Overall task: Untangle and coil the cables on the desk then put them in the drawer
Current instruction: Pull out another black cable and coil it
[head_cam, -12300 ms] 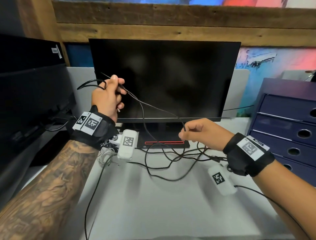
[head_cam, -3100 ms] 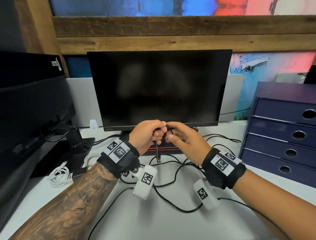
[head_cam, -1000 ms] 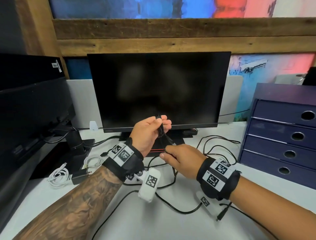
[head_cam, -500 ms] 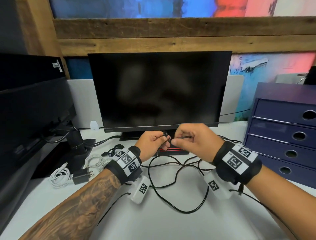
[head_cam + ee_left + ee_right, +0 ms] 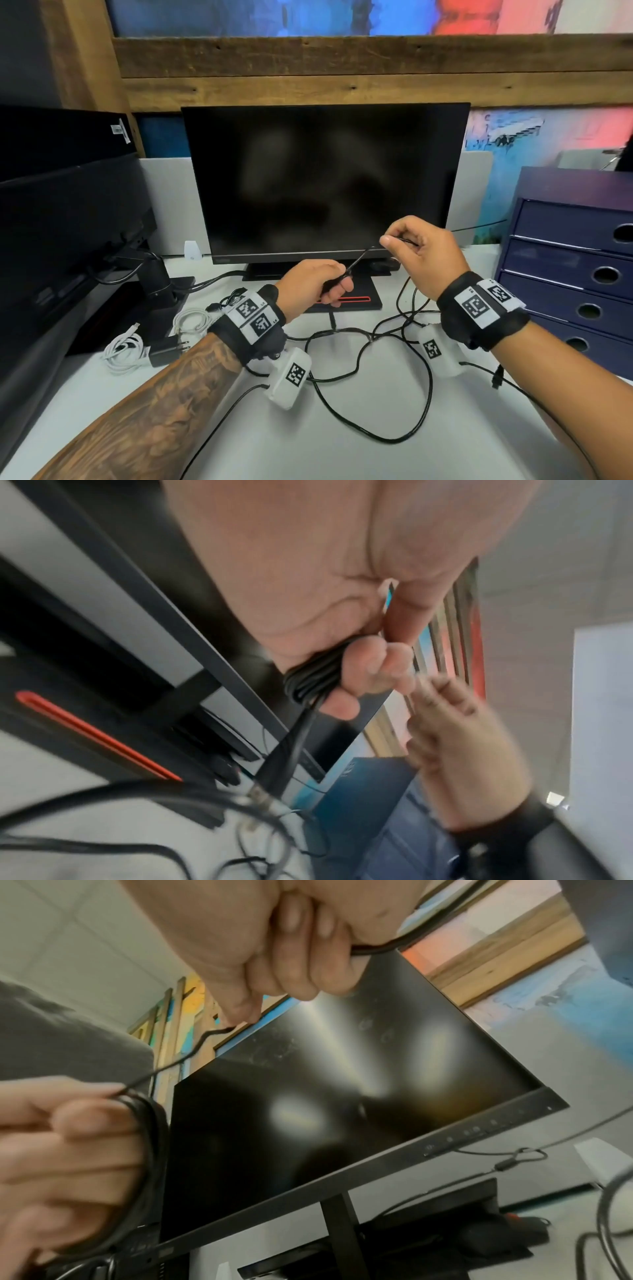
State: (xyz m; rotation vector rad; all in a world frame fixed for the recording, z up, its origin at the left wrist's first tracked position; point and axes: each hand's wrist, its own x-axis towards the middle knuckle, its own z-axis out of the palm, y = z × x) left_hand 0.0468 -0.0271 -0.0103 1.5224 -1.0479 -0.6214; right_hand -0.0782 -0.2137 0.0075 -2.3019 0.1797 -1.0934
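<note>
White desk surface below a black flat monitor, with a navy-blue drawer unit at the right, all visible drawers closed. At the left side, coiled white cables beside a black wall charger. Gripping with the left hand a small bundle of finished loops of thin black cable, fingers curled tight round it. Pinching with the right hand the same cable between thumb and forefinger, other fingers folded in; one short strand stretched straight between both hands. Half a second ago, hands close together at the bundle; now pulled apart, right one raised up and to the right before the screen. Probably drawing out fresh length for the next loop. On the desk, slack black cable loops in wide crossing curves, so coiling judged far from finished. Nothing yet put in a drawer. To watch: crossing near the right wrist, may snag when pulled
</note>
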